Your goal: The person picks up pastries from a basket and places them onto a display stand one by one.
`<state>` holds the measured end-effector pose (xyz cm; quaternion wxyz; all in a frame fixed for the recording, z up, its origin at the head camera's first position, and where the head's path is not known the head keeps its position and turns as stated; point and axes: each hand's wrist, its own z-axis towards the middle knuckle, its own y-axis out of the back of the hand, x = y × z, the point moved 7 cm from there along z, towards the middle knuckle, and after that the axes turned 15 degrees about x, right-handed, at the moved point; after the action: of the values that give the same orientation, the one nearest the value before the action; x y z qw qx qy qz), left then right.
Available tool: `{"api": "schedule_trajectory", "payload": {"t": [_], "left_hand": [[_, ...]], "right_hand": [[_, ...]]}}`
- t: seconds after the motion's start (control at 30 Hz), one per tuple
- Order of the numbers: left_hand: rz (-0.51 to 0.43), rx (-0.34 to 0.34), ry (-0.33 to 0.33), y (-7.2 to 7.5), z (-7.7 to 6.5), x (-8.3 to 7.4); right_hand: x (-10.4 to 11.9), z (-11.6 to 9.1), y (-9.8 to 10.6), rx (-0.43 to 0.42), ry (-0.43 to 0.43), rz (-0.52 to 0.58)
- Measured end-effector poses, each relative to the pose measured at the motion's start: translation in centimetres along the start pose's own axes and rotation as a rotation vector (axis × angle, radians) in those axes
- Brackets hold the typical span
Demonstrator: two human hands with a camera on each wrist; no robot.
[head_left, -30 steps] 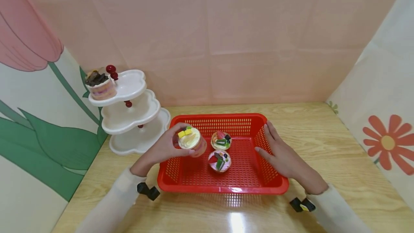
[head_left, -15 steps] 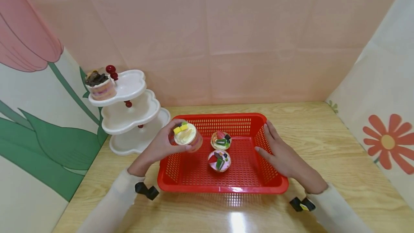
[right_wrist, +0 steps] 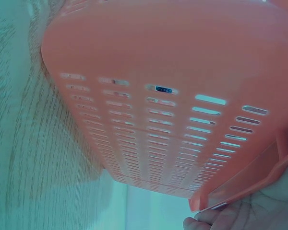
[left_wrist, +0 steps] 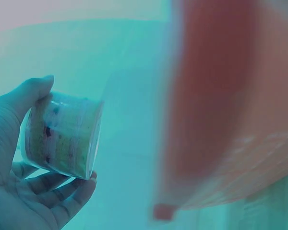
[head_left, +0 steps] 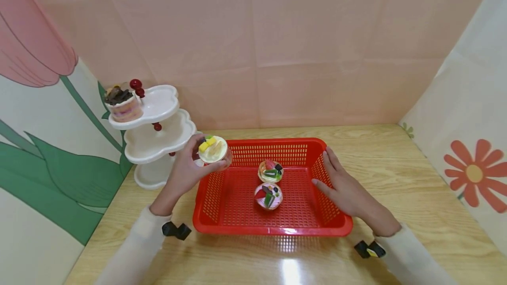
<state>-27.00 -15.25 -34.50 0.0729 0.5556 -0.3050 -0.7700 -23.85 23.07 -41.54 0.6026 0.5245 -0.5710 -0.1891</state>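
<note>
My left hand (head_left: 183, 169) grips a cup cake (head_left: 214, 149) in a clear cup, topped with cream and yellow cubes. It is above the back-left corner of the red basket (head_left: 269, 232), close to the tiered stand (head_left: 158, 143). In the left wrist view, thumb and fingers wrap the layered cup cake (left_wrist: 65, 136) from opposite sides. My right hand (head_left: 343, 192) rests on the basket's right rim with fingers extended. Inside the basket lie a fruit-topped tart (head_left: 271, 172) with cream and a pink-creamed tart (head_left: 268, 198), side by side.
The white three-tier stand is on the left of the wooden table (head_left: 380, 153). On its top tier sits a chocolate-topped cup cake (head_left: 124, 105), beside a red ball finial (head_left: 136, 84). A pink backdrop (head_left: 317, 56) rises behind the table.
My left hand has carried the cup cake left and back, from over the basket's left part toward the stand. The right hand, basket and both tarts have stayed put.
</note>
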Motion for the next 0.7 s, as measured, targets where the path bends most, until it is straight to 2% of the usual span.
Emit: {"api": "schedule_trajectory", "payload": {"t": [0.2,0.43,0.7], "left_hand": [[0.077,-0.123,-0.027,2.7,-0.5,-1.2],[0.187,-0.235,-0.051,5.0,-1.2,-2.6],[0.212,-0.321,0.023,7.2,-1.4,-3.9]], "right_hand": [[0.1,0.0,0.0,-0.002,0.006,-0.001],[0.3,-0.2,0.1,-0.006,0.012,0.002],[0.2,-0.2,0.0,-0.013,0.018,-0.002]]}}
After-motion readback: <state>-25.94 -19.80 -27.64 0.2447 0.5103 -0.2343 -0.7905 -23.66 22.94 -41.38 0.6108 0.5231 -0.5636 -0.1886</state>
